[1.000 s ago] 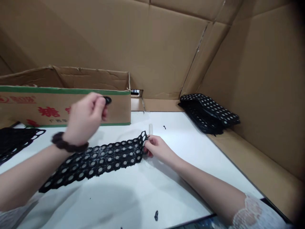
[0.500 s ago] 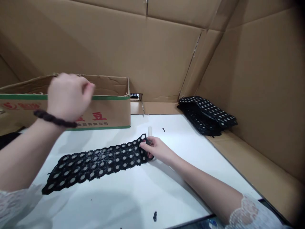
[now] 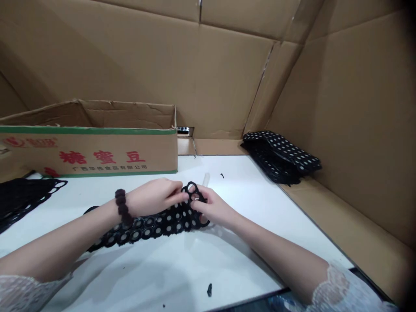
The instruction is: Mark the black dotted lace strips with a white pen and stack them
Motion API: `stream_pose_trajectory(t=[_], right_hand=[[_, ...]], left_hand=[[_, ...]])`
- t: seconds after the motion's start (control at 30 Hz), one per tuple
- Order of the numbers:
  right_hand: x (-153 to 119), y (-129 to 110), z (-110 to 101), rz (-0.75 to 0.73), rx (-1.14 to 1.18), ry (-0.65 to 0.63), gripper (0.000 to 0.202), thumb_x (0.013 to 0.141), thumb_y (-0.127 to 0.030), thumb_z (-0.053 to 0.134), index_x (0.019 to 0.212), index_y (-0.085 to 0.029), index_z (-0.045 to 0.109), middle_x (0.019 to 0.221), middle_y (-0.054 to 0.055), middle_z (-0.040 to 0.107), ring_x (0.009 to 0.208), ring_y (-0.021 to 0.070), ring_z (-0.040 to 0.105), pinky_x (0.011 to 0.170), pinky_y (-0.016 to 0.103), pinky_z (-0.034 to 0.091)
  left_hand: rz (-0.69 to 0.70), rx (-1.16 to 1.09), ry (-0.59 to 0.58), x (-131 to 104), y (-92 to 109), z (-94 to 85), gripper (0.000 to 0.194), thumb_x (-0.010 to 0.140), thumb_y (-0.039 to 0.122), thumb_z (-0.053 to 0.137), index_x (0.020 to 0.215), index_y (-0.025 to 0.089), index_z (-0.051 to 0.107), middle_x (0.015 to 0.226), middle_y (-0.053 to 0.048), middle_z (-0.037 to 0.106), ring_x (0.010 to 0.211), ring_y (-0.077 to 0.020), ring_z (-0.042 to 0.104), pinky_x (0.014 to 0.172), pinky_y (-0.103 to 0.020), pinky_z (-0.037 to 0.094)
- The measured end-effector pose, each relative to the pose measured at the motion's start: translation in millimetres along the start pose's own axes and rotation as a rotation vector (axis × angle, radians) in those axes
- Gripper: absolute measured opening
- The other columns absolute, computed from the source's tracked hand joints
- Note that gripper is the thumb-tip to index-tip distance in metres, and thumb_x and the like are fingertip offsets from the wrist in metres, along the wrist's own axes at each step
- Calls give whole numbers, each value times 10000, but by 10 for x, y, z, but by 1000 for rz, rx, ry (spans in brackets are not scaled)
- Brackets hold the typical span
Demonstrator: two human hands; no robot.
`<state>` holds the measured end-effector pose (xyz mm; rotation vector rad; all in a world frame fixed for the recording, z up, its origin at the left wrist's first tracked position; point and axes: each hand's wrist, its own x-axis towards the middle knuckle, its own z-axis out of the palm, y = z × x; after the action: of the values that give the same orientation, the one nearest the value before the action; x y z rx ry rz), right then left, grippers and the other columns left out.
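One black strip with rows of pale round spots, lying slantwise on the white table, its right end raised between both hands. Right hand: thumb and fingers clamped on that end, close to the open rings at the strip's upper corner. Left hand: thumb and forefinger drawn together in a pinch on the upper edge, just beside the right fingertips; its other fingers curl out of sight. Left forearm and hand lie over the strip's middle and hide part of it. Dark braided band on the left wrist. Translucent tube directly behind the right hand, lower part hidden. Cardboard box, green-edged with red characters, at rear left; its floor cannot be seen. Black netted sheet at the left edge, cut off by the frame. Folded spotted sheets at rear right, against the cardboard wall. Two black scraps noted: larger scrap near the front edge, smaller scrap beyond the right hand.
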<state>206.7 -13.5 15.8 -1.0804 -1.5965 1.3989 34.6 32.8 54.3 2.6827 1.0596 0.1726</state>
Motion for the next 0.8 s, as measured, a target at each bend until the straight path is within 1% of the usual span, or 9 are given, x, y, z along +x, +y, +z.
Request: stream_pose_trajectory(t=[0.1,0.17,0.23,0.27,0.37,0.47,0.6,0.7,0.8], right_hand=[[-14,14,29,0,-20,-25,138,684,-150,417,811,-198,438,678,-37,336,520,59,363,379,153,337],[-3,28,28,-19,-28,-39,130,675,-129,410,786,-186,446,670,-37,341,545,63,354,436,168,338],[20,38,11,-62,-12,-66,102,681,-117,404,751,-170,455,664,-36,377,573,66,348,512,188,337],[34,40,1,-79,4,-80,91,688,-116,400,740,-164,458,669,-33,400,585,67,345,540,195,330],[56,38,-20,-69,61,-94,99,711,-123,389,759,-160,467,668,-31,412,578,66,329,536,197,296],[38,30,-17,-41,64,-76,61,748,-176,412,783,-174,463,651,-33,381,571,69,350,506,187,301],[-7,23,-13,-54,50,-116,95,789,-282,445,808,-189,442,635,-36,399,547,73,410,498,194,357],[-21,22,-14,-71,13,-168,166,801,-345,454,786,-184,418,622,-38,412,511,72,436,456,188,351],[-15,33,1,-81,-44,-113,266,814,-431,423,745,-174,406,607,-39,399,488,62,420,430,179,340]], left_hand=[[65,-37,-68,-2,22,8,398,853,463,281,724,173,521,673,-31,570,607,-151,509,541,-230,332],[99,-130,-111,1,15,45,399,877,414,236,736,172,520,708,-29,579,640,-145,516,587,-228,360],[116,-241,-157,1,-15,88,390,884,395,222,738,171,506,695,-15,567,625,-133,507,598,-221,379],[119,-284,-158,-2,-34,109,383,884,393,224,743,170,500,685,-9,559,616,-129,501,601,-219,386],[149,-335,-85,-23,-79,172,343,886,375,235,820,170,503,747,-11,573,668,-133,512,649,-226,396],[164,-281,7,-55,-90,231,295,885,347,257,858,181,500,812,-16,590,715,-142,528,663,-230,386],[166,-105,109,-83,-91,283,264,881,352,291,798,185,477,740,-5,575,655,-133,523,599,-219,364],[204,81,198,-80,-95,312,291,878,378,302,727,185,458,633,6,543,569,-130,494,546,-223,330],[247,227,263,-75,-88,339,321,872,413,306,687,184,435,566,11,514,515,-133,470,530,-234,308]])
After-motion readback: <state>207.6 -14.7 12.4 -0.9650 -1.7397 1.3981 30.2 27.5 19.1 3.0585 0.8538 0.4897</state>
